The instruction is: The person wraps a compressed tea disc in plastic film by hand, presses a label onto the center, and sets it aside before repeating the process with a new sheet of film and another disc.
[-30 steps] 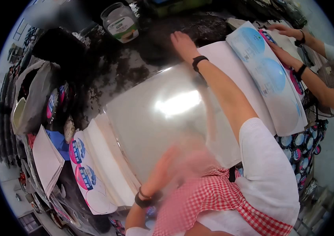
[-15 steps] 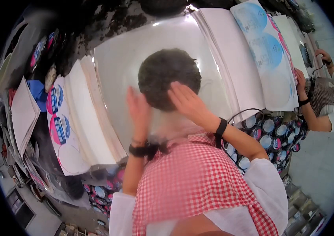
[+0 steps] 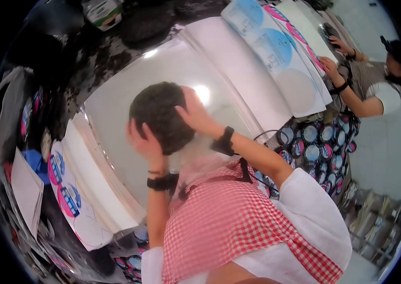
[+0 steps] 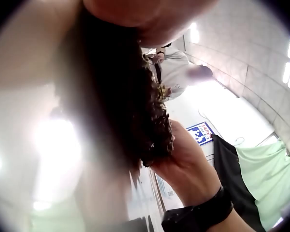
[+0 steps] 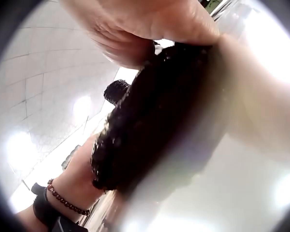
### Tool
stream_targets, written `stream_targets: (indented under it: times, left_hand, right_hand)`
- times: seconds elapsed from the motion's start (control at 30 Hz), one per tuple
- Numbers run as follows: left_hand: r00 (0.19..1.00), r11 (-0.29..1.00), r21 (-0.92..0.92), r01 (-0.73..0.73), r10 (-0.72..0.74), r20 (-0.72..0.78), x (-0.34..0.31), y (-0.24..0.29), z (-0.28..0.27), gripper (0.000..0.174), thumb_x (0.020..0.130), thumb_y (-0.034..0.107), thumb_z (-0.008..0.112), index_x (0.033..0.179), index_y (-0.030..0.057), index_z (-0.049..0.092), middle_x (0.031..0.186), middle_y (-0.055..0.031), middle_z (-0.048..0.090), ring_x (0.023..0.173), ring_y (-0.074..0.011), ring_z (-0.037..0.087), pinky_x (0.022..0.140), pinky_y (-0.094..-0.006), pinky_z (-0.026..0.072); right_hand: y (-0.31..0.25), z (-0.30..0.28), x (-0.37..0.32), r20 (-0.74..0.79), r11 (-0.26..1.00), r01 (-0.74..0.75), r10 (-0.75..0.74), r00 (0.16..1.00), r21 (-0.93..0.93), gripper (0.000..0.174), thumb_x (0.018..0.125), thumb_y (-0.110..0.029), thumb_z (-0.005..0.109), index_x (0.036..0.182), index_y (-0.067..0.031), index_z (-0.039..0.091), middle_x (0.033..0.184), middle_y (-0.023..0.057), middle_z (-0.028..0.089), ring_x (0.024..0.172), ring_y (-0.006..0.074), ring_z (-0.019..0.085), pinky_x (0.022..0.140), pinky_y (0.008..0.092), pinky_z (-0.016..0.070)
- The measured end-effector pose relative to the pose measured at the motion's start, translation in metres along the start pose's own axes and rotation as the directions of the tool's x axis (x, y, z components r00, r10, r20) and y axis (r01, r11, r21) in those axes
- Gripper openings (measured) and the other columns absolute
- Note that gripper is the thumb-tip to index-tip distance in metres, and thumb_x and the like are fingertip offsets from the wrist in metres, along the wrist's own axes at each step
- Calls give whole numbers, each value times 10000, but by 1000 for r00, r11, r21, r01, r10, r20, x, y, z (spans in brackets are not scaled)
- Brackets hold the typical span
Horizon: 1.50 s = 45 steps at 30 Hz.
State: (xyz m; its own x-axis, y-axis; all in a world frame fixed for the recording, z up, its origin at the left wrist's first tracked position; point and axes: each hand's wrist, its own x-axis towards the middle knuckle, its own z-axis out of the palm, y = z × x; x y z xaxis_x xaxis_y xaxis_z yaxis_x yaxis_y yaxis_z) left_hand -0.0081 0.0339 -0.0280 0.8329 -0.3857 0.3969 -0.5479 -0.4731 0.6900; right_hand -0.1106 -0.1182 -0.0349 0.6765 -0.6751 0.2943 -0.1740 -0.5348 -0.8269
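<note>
A dark, round, rough-edged disc is over a glossy pale sheet. On its near left edge the left hand grips it, fingers somewhat spread; the right hand grips the right edge, thumb over the top face. The left wrist view shows the disc's thick, ragged rim between the left hand and the right hand. In the right wrist view, the disc looks dark, below the right hand. Fingertips behind the disc are hidden.
White paper stacks lie left and right; printed label sheets lie farther right. A clear jar and dark round pieces are at the back. Another person works at the right. Round-labelled packs are below the table edge.
The right hand has come back from the dark material at the far side. The disc now shows over the sheet, and both hands have moved from its near side to grip its edges.
</note>
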Motion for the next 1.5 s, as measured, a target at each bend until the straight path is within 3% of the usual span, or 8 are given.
stream_targets:
  times: [0.17,0.3,0.5,0.6,0.9,0.97,1.1,1.5]
  left_hand:
    - [969,983,-172,-58,97,229,-7,4,-79,277,931,136,569,1183,21,584,1323,-203,481,1255,-378,430,1032,-456,356]
    - [520,913,-225,-340,382,764,-39,-36,-145,172,802,99,652,957,57,589,1381,-196,446,1311,-367,378,1058,-504,287]
    - [570,945,-192,-264,313,760,-67,-33,-142,126,740,115,719,798,77,613,1427,-143,438,1369,-354,320,1112,-498,194]
    - [612,951,-273,145,131,780,-64,-35,-143,123,717,96,745,785,82,643,1422,-137,443,1363,-355,332,1095,-471,254]
    - [415,943,-143,-300,264,870,-45,17,-168,251,763,74,720,1000,56,638,1312,-149,529,1271,-352,447,1028,-429,369]
    - [342,969,-161,-189,219,914,-27,44,-183,337,782,69,702,1105,51,604,1255,-155,565,1175,-331,533,950,-405,438]
    - [334,982,-169,-88,189,923,-1,124,-206,400,782,7,668,1173,32,590,1035,-143,668,971,-291,646,830,-359,501]
    - [39,802,-531,-274,561,827,14,242,-149,349,751,26,706,1093,15,638,1049,-131,672,960,-296,649,837,-352,506]
  right_hand:
    - [-41,-36,-15,367,834,468,-355,860,-291,625,850,-376,629,1404,-172,423,1473,185,327,1358,367,301,1101,517,243]
    - [-38,-29,-34,431,810,475,-313,847,-345,473,890,-449,554,1332,-284,519,1494,148,324,1378,345,290,1123,507,221]
    - [-36,-26,-35,402,780,499,-347,847,-377,435,909,-462,521,1308,-291,546,1491,146,329,1380,344,290,1130,508,209]
    - [-35,-21,-37,390,769,500,-351,851,-398,436,915,-467,511,1313,-292,543,1492,148,328,1383,346,284,1133,509,203]
    - [-53,-37,-36,393,821,439,-291,872,-365,592,902,-527,509,1385,-186,471,1540,154,240,1434,342,176,1146,509,176]
    - [-82,-68,-33,220,783,495,-444,869,-376,735,906,-487,533,1466,-76,292,1352,205,488,1257,351,465,1026,466,387]
    - [-98,-151,-31,201,975,-101,142,969,-200,902,914,-397,546,1469,43,-14,632,158,599,535,393,562,536,464,470]
    - [-30,-228,-33,32,914,-302,322,946,-271,914,880,-343,578,1467,60,6,719,250,624,671,436,607,645,484,490]
